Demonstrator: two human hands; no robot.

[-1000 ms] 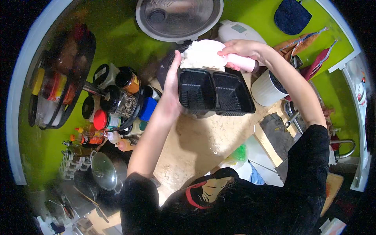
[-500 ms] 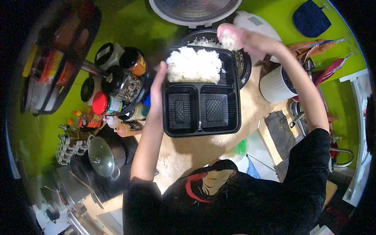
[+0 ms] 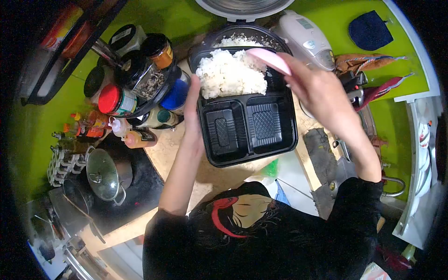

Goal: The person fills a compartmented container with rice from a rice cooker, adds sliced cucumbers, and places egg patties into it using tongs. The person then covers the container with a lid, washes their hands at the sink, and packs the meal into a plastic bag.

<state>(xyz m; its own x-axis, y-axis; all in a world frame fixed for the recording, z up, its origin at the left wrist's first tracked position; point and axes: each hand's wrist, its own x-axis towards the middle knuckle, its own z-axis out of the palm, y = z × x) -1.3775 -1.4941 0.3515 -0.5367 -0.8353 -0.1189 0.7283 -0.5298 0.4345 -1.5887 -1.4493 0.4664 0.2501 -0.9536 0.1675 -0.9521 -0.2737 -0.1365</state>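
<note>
the black tray (image 3: 266, 125) is held up over the counter (image 3: 207, 179), in the middle of the head view. its two smaller compartments, toward 5 and 7 o'clock, have bare ribbed floors; the wide one at 12 holds a mound of white rice (image 3: 231, 77), heaped toward 11.

the left hand (image 3: 192, 100) has hold of the tray at 9 o'clock, thumb up along the side, its other fingers hidden, so how far they curl i cannot tell. the right hand (image 3: 317, 88), slightly blurred, is closed round a pink paddle (image 3: 273, 61), whose blade is at the rice's 1 o'clock edge; whether they touch is unclear.

outward from the tray, a cooker (image 3: 276, 41) with more rice inside lies at 12, its lid (image 3: 245, 6) raised. a white appliance (image 3: 303, 37) stands at 1, a grey cloth (image 3: 321, 156) lies at 4, a glass-lidded pot (image 3: 101, 172) sits at 8, and a red-capped jar (image 3: 116, 100) is at 9.
</note>
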